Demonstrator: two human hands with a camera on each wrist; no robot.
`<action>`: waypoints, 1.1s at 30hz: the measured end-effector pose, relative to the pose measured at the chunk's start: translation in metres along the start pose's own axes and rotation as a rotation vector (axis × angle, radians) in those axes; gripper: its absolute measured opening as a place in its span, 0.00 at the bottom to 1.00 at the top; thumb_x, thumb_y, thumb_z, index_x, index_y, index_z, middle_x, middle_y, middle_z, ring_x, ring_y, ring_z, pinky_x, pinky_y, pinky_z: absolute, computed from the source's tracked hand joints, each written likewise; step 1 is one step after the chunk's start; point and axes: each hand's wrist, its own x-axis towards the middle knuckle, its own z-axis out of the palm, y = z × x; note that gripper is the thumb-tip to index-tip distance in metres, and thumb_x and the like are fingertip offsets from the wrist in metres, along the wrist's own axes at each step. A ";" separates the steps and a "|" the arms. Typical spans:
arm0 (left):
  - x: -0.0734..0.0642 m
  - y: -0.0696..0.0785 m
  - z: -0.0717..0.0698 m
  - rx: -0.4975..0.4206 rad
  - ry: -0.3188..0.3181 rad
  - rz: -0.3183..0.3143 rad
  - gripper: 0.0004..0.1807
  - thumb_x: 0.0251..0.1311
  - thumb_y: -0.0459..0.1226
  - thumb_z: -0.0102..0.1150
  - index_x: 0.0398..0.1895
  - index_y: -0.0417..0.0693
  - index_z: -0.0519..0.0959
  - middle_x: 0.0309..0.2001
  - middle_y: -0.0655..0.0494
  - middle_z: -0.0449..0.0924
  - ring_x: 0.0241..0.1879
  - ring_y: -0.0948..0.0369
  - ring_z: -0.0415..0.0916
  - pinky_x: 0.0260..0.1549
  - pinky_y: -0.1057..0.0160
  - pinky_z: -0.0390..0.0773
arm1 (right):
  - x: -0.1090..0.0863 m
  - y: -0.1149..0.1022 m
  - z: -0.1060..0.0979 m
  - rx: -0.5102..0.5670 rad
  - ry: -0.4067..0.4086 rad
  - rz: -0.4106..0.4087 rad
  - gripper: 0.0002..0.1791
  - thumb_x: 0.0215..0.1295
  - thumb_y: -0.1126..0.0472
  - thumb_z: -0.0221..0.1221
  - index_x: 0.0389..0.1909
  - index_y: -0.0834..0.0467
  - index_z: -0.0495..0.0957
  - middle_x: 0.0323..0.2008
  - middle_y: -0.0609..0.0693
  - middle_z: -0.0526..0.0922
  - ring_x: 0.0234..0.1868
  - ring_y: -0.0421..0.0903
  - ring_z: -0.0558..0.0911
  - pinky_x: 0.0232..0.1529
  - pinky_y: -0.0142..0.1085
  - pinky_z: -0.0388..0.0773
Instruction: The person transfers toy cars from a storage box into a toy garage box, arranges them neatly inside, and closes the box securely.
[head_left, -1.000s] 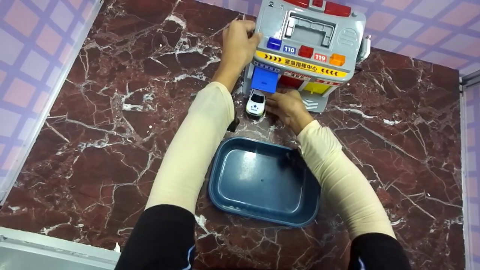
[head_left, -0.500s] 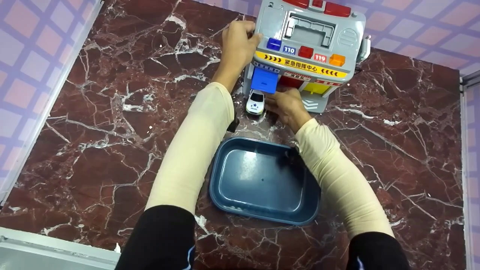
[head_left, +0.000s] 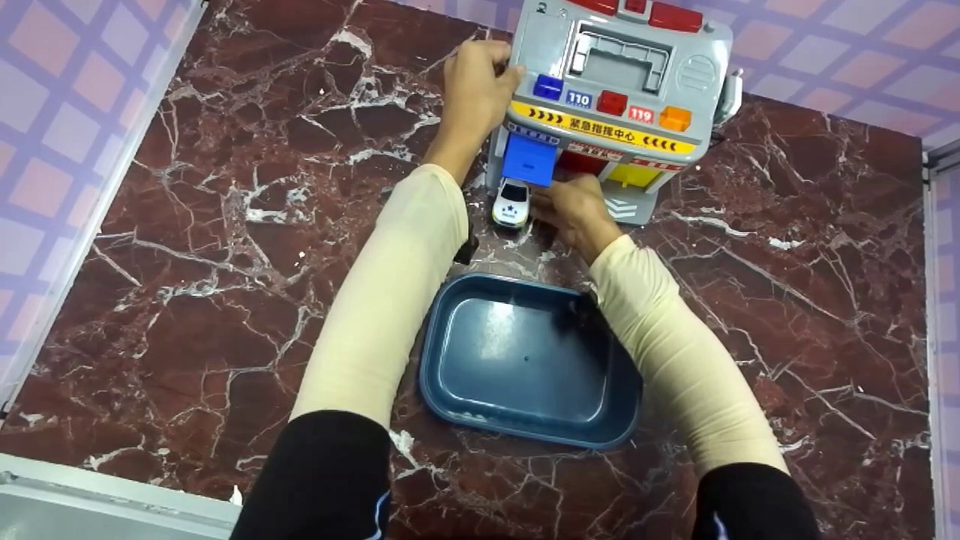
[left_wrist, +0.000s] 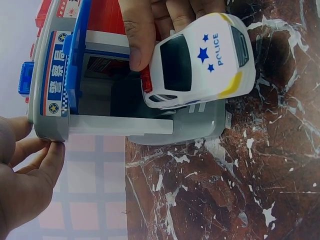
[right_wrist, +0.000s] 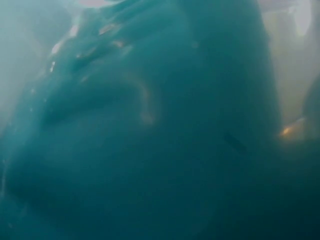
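A grey toy emergency station (head_left: pixel 540 49) stands at the back of the marbled surface, its blue garage door (head_left: pixel 529 160) raised. My left hand (head_left: pixel 480 90) grips the station's left roof edge; in the left wrist view its bent fingers (left_wrist: pixel 52 162) meet the corner beside the police sign. A white toy police car (left_wrist: pixel 205 60) sits at the blue-door bay, rear toward the opening and nose outward. My right hand (head_left: pixel 577 210) holds the car from its right side, thumb (left_wrist: pixel 137 37) near the red roof light. The other fingers are partly hidden behind the car.
A dark blue plastic tray (head_left: pixel 525 431) lies between the forearms, in front of the station. Its teal, blurred surface (right_wrist: pixel 150 150) fills most of the right wrist view. Patterned panels (head_left: pixel 840 52) border the surface at the back and sides.
The police car has shifted slightly back toward the bay, with the right hand staying beside it. The left hand and the station keep their places.
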 end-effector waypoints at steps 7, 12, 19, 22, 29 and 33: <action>-0.001 -0.001 0.000 0.000 0.007 0.013 0.16 0.68 0.37 0.62 0.19 0.51 0.75 0.36 0.59 0.82 0.39 0.65 0.70 0.42 0.69 0.70 | 0.000 0.001 0.001 0.002 0.004 -0.019 0.09 0.64 0.73 0.63 0.44 0.66 0.78 0.28 0.54 0.85 0.29 0.45 0.85 0.36 0.35 0.86; 0.000 -0.001 0.000 0.019 0.003 0.012 0.10 0.68 0.38 0.61 0.27 0.47 0.84 0.41 0.58 0.85 0.40 0.65 0.70 0.46 0.70 0.70 | 0.001 0.001 0.002 0.031 0.002 -0.037 0.14 0.65 0.73 0.62 0.51 0.68 0.77 0.30 0.55 0.84 0.31 0.47 0.84 0.38 0.36 0.86; 0.002 0.000 0.001 0.005 -0.008 -0.010 0.13 0.68 0.38 0.61 0.22 0.50 0.80 0.43 0.58 0.85 0.41 0.65 0.70 0.46 0.70 0.70 | 0.003 0.001 0.001 0.026 0.026 -0.056 0.15 0.66 0.71 0.62 0.52 0.68 0.76 0.28 0.54 0.83 0.26 0.45 0.84 0.34 0.34 0.85; 0.002 0.000 0.000 -0.002 -0.012 -0.021 0.12 0.68 0.37 0.61 0.23 0.50 0.81 0.42 0.57 0.84 0.41 0.65 0.70 0.45 0.70 0.70 | 0.004 0.001 0.001 0.010 0.037 -0.060 0.16 0.66 0.70 0.63 0.53 0.68 0.75 0.29 0.54 0.83 0.25 0.44 0.83 0.34 0.33 0.85; 0.001 0.000 0.001 -0.016 -0.018 -0.027 0.08 0.68 0.37 0.61 0.34 0.45 0.87 0.44 0.56 0.85 0.41 0.65 0.71 0.46 0.70 0.72 | 0.004 0.001 0.000 0.013 0.041 -0.075 0.15 0.66 0.70 0.63 0.52 0.68 0.76 0.32 0.55 0.83 0.26 0.44 0.83 0.35 0.34 0.85; 0.001 0.000 0.000 -0.018 -0.015 -0.021 0.08 0.68 0.37 0.61 0.32 0.45 0.86 0.42 0.57 0.84 0.40 0.65 0.71 0.45 0.70 0.71 | 0.003 0.000 0.001 0.005 0.042 -0.069 0.15 0.67 0.70 0.62 0.53 0.68 0.76 0.33 0.55 0.82 0.27 0.44 0.83 0.35 0.34 0.85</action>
